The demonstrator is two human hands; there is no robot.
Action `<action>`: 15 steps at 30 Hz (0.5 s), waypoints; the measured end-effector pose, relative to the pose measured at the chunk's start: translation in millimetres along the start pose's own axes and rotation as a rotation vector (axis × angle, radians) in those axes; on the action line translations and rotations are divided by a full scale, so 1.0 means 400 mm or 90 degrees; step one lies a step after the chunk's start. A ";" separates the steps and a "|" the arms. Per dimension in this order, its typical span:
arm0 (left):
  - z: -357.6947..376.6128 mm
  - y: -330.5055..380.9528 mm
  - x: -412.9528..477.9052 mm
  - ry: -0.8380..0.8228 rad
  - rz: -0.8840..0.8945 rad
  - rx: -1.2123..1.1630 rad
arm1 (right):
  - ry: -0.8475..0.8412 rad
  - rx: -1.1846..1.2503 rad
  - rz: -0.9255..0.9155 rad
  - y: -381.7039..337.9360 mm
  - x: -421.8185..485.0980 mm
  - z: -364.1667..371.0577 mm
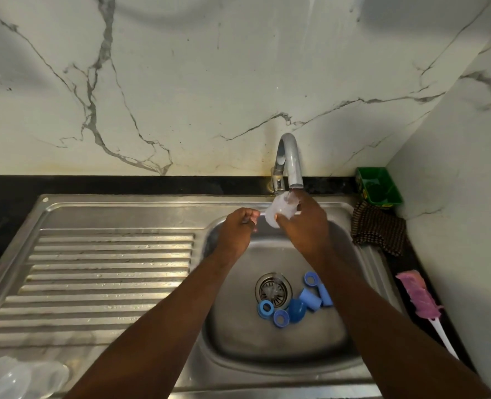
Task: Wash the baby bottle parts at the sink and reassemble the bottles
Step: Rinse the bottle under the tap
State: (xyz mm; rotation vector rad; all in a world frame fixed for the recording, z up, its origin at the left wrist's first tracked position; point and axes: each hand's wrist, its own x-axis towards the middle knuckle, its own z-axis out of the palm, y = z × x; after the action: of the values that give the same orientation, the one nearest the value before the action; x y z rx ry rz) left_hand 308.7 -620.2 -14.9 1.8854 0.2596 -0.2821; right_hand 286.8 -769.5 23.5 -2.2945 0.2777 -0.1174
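My right hand [303,223] grips a clear plastic bottle part [278,211] under the spout of the tap [290,159], where water runs onto it. My left hand [238,226] hovers just left of it with fingers curled and nothing visible in them. Several blue bottle parts [296,303], rings and caps, lie on the sink basin floor beside the drain [273,289]. Clear bottle pieces [17,378] lie at the near left corner of the drainboard.
The steel sink [267,355] has a ribbed drainboard [109,277] on its left. A pink bottle brush [419,300] lies on the counter at right, behind it a brown cloth [379,228] and a green tub [378,188]. A marble wall rises behind the tap.
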 end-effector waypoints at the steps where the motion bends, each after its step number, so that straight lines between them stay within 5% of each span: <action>1: -0.001 0.002 -0.001 0.009 -0.015 -0.009 | -0.050 -0.043 0.000 0.002 -0.004 0.007; 6: -0.010 0.006 -0.001 0.005 0.016 -0.025 | 0.021 0.001 -0.018 0.004 0.011 0.002; 9: -0.013 -0.010 0.001 0.015 0.007 -0.002 | -0.087 -0.089 -0.007 0.009 0.013 0.008; 13: -0.016 -0.029 -0.001 -0.010 0.026 0.038 | -0.002 -0.019 -0.032 0.006 0.017 0.012; 15: -0.016 -0.026 -0.009 -0.014 0.029 0.045 | -0.084 -0.057 -0.025 0.007 0.012 0.019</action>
State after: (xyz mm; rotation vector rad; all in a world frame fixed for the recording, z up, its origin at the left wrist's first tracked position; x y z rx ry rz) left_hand 302.5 -610.7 -21.2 1.9540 0.1936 -0.2834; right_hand 292.3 -766.9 16.2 -2.3852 0.1730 0.0261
